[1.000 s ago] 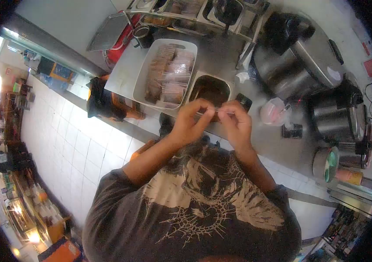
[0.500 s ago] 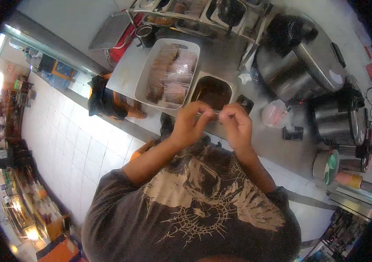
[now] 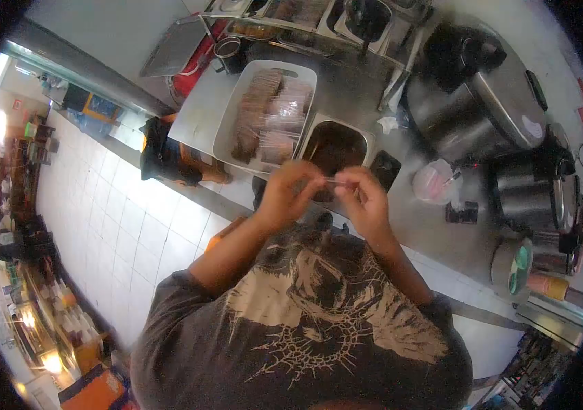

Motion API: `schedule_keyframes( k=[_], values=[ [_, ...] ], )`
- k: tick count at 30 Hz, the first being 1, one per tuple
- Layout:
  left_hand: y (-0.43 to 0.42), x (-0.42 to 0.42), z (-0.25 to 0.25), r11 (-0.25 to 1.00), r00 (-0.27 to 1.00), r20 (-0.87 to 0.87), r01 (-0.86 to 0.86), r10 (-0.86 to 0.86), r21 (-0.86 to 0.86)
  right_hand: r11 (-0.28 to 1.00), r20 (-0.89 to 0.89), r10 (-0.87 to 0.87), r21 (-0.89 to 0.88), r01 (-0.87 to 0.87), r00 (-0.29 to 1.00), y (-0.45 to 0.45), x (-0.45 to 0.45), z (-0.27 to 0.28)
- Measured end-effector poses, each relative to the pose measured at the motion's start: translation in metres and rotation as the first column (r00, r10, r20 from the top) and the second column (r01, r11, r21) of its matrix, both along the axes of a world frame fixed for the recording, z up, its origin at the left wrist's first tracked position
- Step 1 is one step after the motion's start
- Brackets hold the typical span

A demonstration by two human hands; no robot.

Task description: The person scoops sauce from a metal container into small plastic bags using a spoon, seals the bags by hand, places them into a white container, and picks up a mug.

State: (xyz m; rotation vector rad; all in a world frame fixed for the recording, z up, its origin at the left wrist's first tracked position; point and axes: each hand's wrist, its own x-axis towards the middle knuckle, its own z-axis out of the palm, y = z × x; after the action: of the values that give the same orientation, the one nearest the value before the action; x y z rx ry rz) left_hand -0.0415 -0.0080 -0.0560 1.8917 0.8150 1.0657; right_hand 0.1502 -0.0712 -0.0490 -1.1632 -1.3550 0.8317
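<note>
Head view is showing the left hand (image 3: 290, 194) and the right hand (image 3: 368, 206) both pinching a thin pale strip (image 3: 334, 181) by fingertips, near the frame's centre, in front of the metal pan (image 3: 371, 141). Keeping both pinches light and level is probably serving best.

white tub (image 3: 231, 124), seemingly whitish strip (image 3: 334, 181)

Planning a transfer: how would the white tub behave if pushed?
Likely fairly heavy: rows of packets crowd the tub. Probably won't tip easily, as it looks broad and low. Packets might slide over each other; their wrapping looks glossy.
</note>
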Motion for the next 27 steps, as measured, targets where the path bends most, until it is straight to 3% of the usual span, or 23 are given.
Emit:
schedule_keyframes(
  k=[3,5,7,11,13,16,19,20,23,26,27],
  values=[
    [0.02,-0.025,0.01,0.978,0.964,-0.174,-0.207,0.202,-0.009,0.997,0.06,-0.066,-0.039,0.069,0.996,0.002,0.007,-0.001],
    [0.045,-0.055,-0.006,0.935,0.925,-0.231,-0.334,0.301,-0.118,0.996,0.045,-0.071,-0.054,0.073,0.996,0.005,0.018,-0.009],
    [0.061,-0.072,0.029,0.868,0.874,-0.374,-0.421,0.31,-0.264,0.994,0.057,-0.083,-0.073,0.087,0.995,0.007,0.026,-0.01],
    [0.1,-0.11,0.025,0.95,0.821,-0.549,-0.279,0.16,-0.141,0.982,0.024,-0.142,-0.123,0.144,0.99,0.009,0.032,-0.012],
    [0.119,-0.126,0.011,0.989,0.718,-0.695,-0.113,0.016,-0.094,0.973,0.103,-0.178,-0.132,0.191,0.979,0.012,0.031,-0.01],
    [0.155,-0.146,-0.051,0.918,0.306,-0.95,0.39,-0.059,0.068,0.957,0.112,-0.236,-0.147,0.251,0.965,0.018,0.022,-0.006],
    [0.172,-0.142,-0.08,0.924,0.439,-0.889,0.268,0.135,0.272,0.922,0.059,-0.311,-0.226,0.316,0.949,0.022,0.011,-0.006],
    [0.184,-0.141,-0.104,0.94,0.403,-0.9,0.211,0.165,0.267,0.915,0.073,-0.333,-0.215,0.341,0.94,0.024,0.007,-0.005],
    [0.193,-0.121,-0.073,0.798,0.452,-0.887,0.497,0.098,0.342,0.889,0.111,-0.387,-0.219,0.403,0.915,0.024,-0.004,-0.001],
    [0.208,-0.118,-0.111,0.897,0.359,-0.931,0.428,-0.058,0.109,0.866,0.115,-0.415,-0.254,0.43,0.903,0.025,-0.01,0.002],
    [0.208,-0.116,-0.107,0.854,0.315,-0.949,0.494,-0.004,0.161,0.862,0.109,-0.419,-0.264,0.432,0.902,0.025,-0.011,0.003]
  ],
)
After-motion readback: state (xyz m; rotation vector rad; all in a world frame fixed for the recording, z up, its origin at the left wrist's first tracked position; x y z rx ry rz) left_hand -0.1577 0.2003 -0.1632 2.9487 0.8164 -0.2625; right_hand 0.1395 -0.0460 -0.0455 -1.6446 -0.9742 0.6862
